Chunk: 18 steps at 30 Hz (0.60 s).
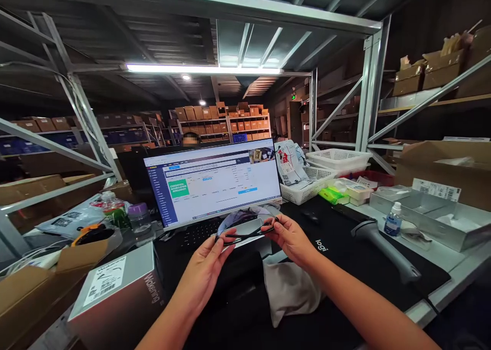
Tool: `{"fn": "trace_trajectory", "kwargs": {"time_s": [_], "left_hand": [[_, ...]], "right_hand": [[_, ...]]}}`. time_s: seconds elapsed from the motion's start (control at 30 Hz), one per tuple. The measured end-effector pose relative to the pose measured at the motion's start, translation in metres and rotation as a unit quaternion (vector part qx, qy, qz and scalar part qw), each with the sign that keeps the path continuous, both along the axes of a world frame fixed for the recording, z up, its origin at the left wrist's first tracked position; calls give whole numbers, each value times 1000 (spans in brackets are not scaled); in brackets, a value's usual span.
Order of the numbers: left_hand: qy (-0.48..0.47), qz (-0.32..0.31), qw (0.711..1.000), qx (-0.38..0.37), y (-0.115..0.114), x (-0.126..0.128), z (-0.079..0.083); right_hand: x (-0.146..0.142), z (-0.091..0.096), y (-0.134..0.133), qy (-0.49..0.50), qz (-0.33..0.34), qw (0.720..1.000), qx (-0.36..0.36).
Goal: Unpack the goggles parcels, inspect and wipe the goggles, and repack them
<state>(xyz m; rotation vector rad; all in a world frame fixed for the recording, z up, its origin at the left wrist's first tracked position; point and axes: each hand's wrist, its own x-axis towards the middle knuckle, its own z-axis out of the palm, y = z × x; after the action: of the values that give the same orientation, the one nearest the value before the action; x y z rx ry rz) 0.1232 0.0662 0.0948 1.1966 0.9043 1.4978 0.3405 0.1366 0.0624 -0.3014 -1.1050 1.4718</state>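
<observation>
Both hands hold a pair of glasses [240,216] up in front of the monitor, with a wide greyish lens and thin dark temples that cross each other. My left hand [209,260] pinches one side between thumb and fingers. The other side is gripped by my right hand [289,237], its fingers closed on the dark temple. Below my right hand a grey cloth pouch [293,291] lies crumpled on the black desk mat [333,288]. Behind the glasses, a keyboard [192,235] is partly hidden.
A lit monitor [218,181] stands ahead. To the left are a "Wakening" box [118,294] and an open carton [46,283]. On the right lie a grey handheld scanner [387,250], a small blue bottle [393,220], a sectioned tray [425,217] and white baskets [310,184].
</observation>
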Motion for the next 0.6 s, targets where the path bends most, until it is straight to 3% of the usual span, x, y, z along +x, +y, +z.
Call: {"fn": "trace_trajectory", "kwargs": {"time_s": [0.2, 0.37, 0.5, 0.6], "left_hand": [[-56, -27, 997, 49, 4, 19, 23], [-50, -1, 998, 34, 0, 11, 28], [76, -48, 996, -12, 4, -4, 19], [182, 45, 982, 36, 13, -13, 9]], "right_hand": [[18, 14, 5, -12, 7, 1000, 8], [38, 28, 0, -74, 42, 996, 18], [45, 43, -5, -104, 29, 993, 37], [39, 61, -11, -169, -41, 977, 122]]}}
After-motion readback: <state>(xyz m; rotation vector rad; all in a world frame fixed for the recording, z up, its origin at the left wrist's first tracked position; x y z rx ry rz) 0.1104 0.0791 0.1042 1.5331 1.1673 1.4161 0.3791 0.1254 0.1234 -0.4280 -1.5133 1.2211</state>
